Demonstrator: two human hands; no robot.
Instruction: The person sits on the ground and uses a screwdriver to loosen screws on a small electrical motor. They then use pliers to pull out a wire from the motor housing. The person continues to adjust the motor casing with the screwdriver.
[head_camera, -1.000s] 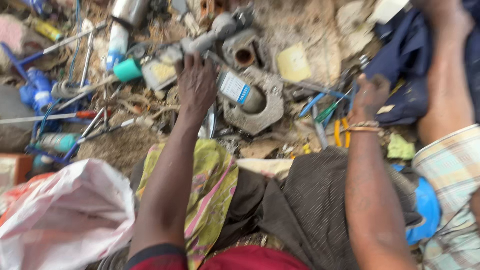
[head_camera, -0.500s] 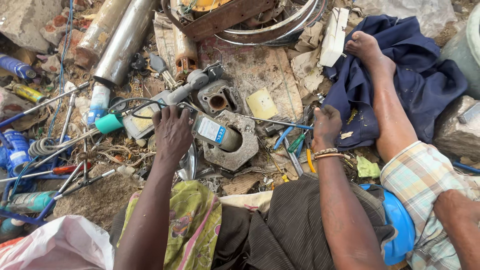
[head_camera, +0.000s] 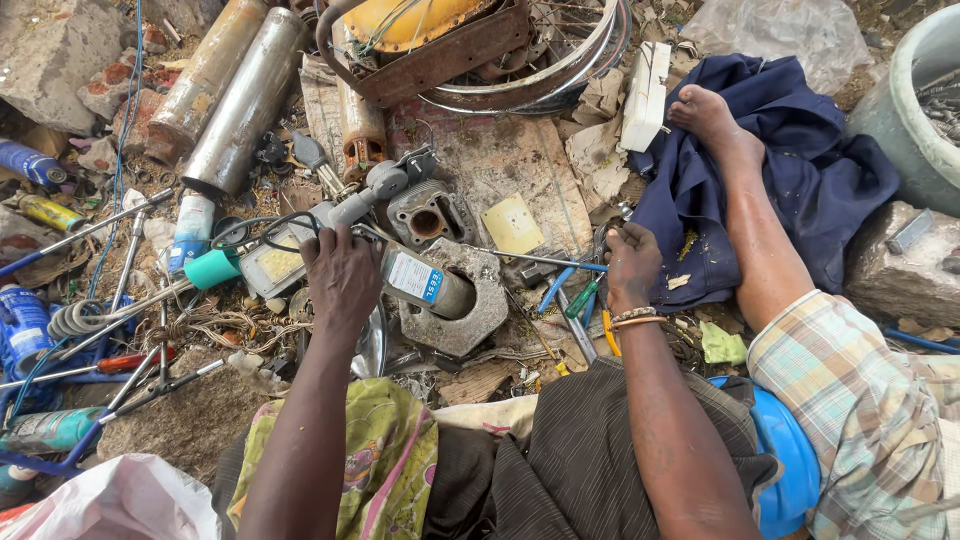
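Since a moment before, the view had pulled back and steadied; the left hand (head_camera: 340, 275) had stayed closed around the grey cylindrical part (head_camera: 425, 283) with its white and blue label, resting in the broken concrete ring (head_camera: 478, 310) at centre. The right hand (head_camera: 630, 265) had curled its fingers over tools (head_camera: 570, 290) right of it. A yellow square card (head_camera: 513, 224) lay just beyond, blue cans (head_camera: 25, 320) far left
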